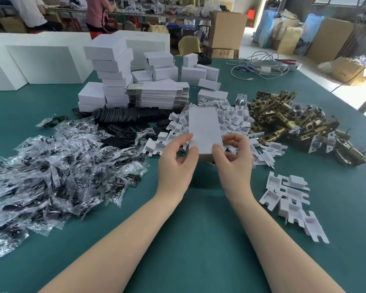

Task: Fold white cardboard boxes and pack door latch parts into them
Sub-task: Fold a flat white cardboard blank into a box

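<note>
Above green table (199, 240), left hand (175, 161) and right hand (232, 159) fingers pinch white box (204, 127) between them.

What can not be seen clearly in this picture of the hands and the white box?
- Head view: whether the white box holds anything; its closed top faces the camera.
- Its near end is covered by the left hand and right hand.
- The right hand's fingers are motion-blurred.
- Contents of the plastic bags: dark, too small and glare-covered to identify.
- The bag pile is cut off by the left edge.
</note>
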`<state>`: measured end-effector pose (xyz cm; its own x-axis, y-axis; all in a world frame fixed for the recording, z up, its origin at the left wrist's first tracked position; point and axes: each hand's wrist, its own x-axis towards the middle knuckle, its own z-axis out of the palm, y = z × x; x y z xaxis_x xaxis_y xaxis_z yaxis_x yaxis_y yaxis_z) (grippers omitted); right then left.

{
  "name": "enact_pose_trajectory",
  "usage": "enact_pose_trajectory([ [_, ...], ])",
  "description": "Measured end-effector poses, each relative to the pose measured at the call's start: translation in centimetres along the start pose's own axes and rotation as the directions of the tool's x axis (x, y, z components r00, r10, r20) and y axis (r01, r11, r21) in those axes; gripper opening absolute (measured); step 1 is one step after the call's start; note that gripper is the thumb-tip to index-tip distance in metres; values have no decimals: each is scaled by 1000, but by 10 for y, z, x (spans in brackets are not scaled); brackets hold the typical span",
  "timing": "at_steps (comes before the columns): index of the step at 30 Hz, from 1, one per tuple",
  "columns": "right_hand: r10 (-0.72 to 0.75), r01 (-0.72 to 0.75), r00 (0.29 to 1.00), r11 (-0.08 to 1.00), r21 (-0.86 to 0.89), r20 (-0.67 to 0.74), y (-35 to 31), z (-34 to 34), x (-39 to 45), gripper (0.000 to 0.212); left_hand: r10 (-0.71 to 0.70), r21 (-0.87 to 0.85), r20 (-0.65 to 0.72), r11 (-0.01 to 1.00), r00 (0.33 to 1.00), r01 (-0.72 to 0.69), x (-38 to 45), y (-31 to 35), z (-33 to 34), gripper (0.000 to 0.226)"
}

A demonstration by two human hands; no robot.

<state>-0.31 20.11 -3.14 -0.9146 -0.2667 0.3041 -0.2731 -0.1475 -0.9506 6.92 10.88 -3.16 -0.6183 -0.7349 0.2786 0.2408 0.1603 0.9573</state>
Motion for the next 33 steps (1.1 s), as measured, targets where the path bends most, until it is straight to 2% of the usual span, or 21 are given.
enact_pose_trajectory([
  [3,27,-28,999,996,80,21,1,1,1,33,-45,-84,19,995,999,46,2,-2,1,35],
  [6,214,-237,970,942,239,119,5,2,5,37,-79,-128,79,988,994,89,7,-4,-2,34],
  [8,290,-324,943,908,265,162,7,2,6,39,-63,-60,198,995,978,77,8,-5,-5,33],
  [10,290,-317,947,915,247,140,7,-2,9,40,12,152,252,987,968,-52,9,-7,-10,36],
  [12,242,-265,961,942,207,131,5,-9,14,37,152,430,260,866,953,-256,10,-9,-14,61],
  [14,169,-183,973,979,84,155,1,-16,19,39,310,641,281,644,908,-418,13,-9,-17,91],
  [16,116,-121,974,992,17,195,-1,-19,20,41,403,758,344,413,848,-504,15,-5,-22,107],
  [18,64,-72,972,997,28,225,-3,-18,18,36,392,779,432,290,812,-555,16,-2,-24,114],
  [19,28,-32,972,999,17,234,-4,-17,17,30,379,778,440,292,814,-556,15,-2,-24,112],
  [21,-28,33,971,999,-18,239,-5,-14,14,22,369,772,386,373,845,-515,12,-1,-21,102],
  [24,-66,74,982,997,-35,176,-4,-11,11,22,390,762,312,442,866,-474,9,0,-17,91],
  [28,-56,59,991,998,-23,122,-3,-12,14,28,365,752,320,463,874,-469,7,1,-15,89],
  [33,-60,69,988,996,-53,145,-3,-13,15,29,372,760,312,455,874,-464,8,6,-16,87],
])
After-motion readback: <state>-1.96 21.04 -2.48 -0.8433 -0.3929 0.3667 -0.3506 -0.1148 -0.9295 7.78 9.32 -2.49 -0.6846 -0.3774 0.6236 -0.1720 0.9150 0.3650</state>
